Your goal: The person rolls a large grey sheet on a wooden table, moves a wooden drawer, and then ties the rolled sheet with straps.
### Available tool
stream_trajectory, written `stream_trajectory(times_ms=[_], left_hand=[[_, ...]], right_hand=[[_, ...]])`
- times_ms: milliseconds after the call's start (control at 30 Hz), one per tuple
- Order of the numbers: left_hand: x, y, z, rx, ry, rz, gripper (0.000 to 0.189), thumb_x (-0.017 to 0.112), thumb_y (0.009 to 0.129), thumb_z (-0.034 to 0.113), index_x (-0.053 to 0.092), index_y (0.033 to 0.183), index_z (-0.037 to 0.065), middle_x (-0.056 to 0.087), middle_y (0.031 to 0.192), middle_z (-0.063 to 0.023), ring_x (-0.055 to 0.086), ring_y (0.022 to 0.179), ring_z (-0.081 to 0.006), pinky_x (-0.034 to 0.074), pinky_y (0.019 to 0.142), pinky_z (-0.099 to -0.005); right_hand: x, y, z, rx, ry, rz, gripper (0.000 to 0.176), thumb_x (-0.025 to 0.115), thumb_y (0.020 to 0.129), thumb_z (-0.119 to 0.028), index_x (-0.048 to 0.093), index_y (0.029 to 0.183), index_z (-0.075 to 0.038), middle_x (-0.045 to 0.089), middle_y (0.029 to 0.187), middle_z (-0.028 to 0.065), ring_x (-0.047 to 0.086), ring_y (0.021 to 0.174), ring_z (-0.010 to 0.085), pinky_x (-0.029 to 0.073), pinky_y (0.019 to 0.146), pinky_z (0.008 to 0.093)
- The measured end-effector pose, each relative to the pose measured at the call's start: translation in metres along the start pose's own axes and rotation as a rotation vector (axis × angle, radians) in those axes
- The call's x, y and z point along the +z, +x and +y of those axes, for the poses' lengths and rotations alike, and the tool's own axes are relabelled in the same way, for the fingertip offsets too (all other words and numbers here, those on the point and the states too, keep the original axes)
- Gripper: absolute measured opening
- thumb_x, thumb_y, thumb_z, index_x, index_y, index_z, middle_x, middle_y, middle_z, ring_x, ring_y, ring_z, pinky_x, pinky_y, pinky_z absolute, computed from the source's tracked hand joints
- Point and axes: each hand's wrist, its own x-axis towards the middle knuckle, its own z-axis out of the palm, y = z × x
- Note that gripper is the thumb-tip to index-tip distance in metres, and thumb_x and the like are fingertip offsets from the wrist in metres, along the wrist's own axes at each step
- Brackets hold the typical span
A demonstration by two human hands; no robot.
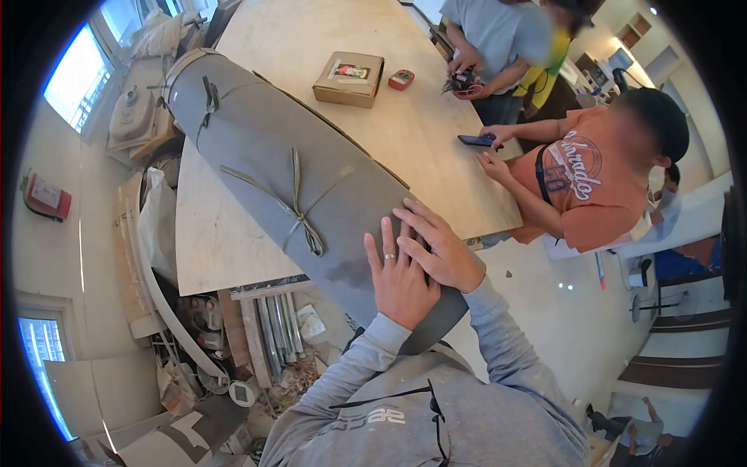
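Observation:
A long grey roll (257, 163), tied with thin greenish straps in bows, lies slantwise over the wooden table (436, 148), its near end reaching toward my body. My left hand (403, 279), with a ring on one finger, rests flat on the near part of the roll, fingers spread. Beside it, my right hand (443, 247) also lies on the roll, its fingers stretched out and partly over the fingertips of my left hand. Neither hand holds anything.
On the table are a cardboard box (348, 79) and a red device (401, 79). At the right edge, a person in orange (583, 171) holds a phone (476, 141); another person in grey (490, 39) handles a dark object. Metal strips (276, 327) and clutter lie lower left.

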Motion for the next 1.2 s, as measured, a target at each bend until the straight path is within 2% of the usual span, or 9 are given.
stream_trajectory(times_ms=[400,800,933,1033,1133,1200], left_hand=[[-0.001,-0.002,0.000,-0.004,-0.019,-0.044,0.071,0.066,0.090,0.034,0.054,0.155,0.007,0.041,0.169,-0.0149,0.015,0.164,-0.0425,0.002,0.129,-0.0669],[-0.001,-0.003,0.000,0.005,0.002,-0.043,0.070,0.067,0.089,0.033,0.057,0.153,0.006,0.043,0.167,-0.0164,0.017,0.163,-0.0434,0.002,0.129,-0.0671],[0.000,-0.002,0.000,0.022,0.004,-0.028,0.069,0.070,0.086,0.031,0.060,0.149,0.005,0.044,0.166,-0.0185,0.018,0.162,-0.0453,0.004,0.128,-0.0701],[0.000,0.001,0.002,0.021,0.025,-0.017,0.069,0.071,0.087,0.032,0.059,0.149,0.005,0.044,0.166,-0.0183,0.019,0.162,-0.0444,0.005,0.129,-0.0690],[-0.002,0.001,0.005,0.012,0.069,-0.024,0.068,0.070,0.088,0.031,0.059,0.150,0.005,0.046,0.165,-0.0178,0.021,0.162,-0.0429,0.005,0.130,-0.0666],[-0.002,0.001,0.007,0.009,0.083,-0.015,0.065,0.070,0.090,0.029,0.059,0.150,0.005,0.047,0.165,-0.0168,0.021,0.163,-0.0411,0.005,0.131,-0.0636]], right_hand=[[0.001,-0.002,-0.003,0.020,0.001,0.052,0.056,0.063,0.103,-0.032,0.058,0.150,-0.002,0.048,0.161,0.0268,0.046,0.150,0.0418,0.036,0.123,0.0460],[0.003,-0.004,-0.001,0.005,-0.005,0.071,0.055,0.065,0.103,-0.032,0.059,0.149,-0.003,0.049,0.159,0.0257,0.046,0.148,0.0424,0.037,0.122,0.0469],[0.004,-0.004,0.002,-0.020,-0.025,0.087,0.054,0.065,0.103,-0.031,0.059,0.148,-0.003,0.050,0.159,0.0255,0.046,0.148,0.0437,0.037,0.122,0.0486],[0.006,-0.003,0.008,-0.060,-0.042,0.093,0.054,0.064,0.103,-0.033,0.058,0.149,-0.004,0.050,0.158,0.0261,0.046,0.147,0.0454,0.038,0.122,0.0500],[0.012,-0.005,0.015,-0.075,-0.053,0.113,0.059,0.061,0.105,-0.044,0.056,0.151,-0.007,0.050,0.158,0.0273,0.046,0.145,0.0478,0.032,0.122,0.0537],[0.011,-0.006,0.021,-0.108,-0.063,0.094,0.061,0.060,0.105,-0.046,0.056,0.151,-0.007,0.049,0.158,0.0280,0.047,0.145,0.0480,0.034,0.121,0.0545]])
